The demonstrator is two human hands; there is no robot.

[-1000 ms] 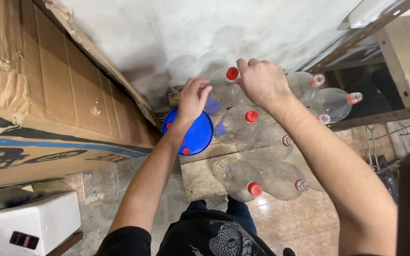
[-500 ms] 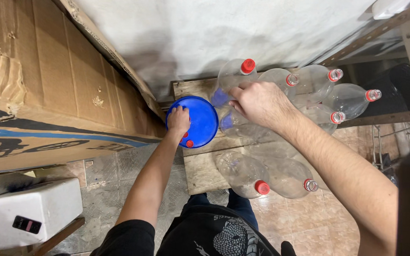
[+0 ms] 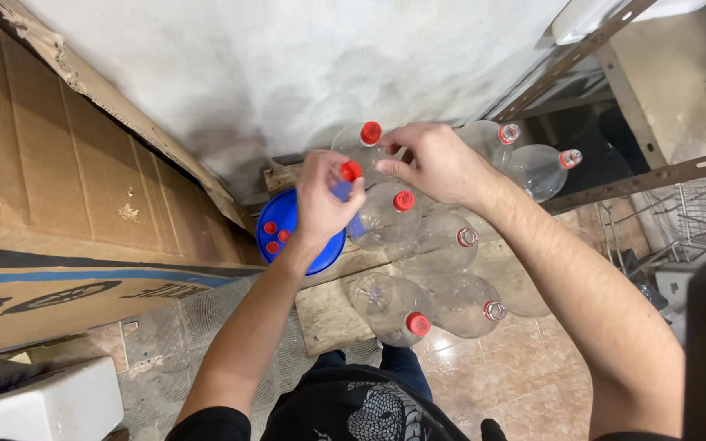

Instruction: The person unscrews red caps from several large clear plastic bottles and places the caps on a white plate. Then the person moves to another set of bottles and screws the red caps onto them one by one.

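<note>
Since half a second ago, a red cap got lifted from the blue bowl, pinched in the left hand. Right hand fingers are curled by the bottles; grip can't be told. Most bottles look capped, some open.

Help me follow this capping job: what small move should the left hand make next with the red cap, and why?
Probably bring the red cap in the left hand onto an uncapped bottle. Several clear bottles show open necks ringed in red, the right hand rests on the cluster, and spare caps lie in the blue bowl.
</note>
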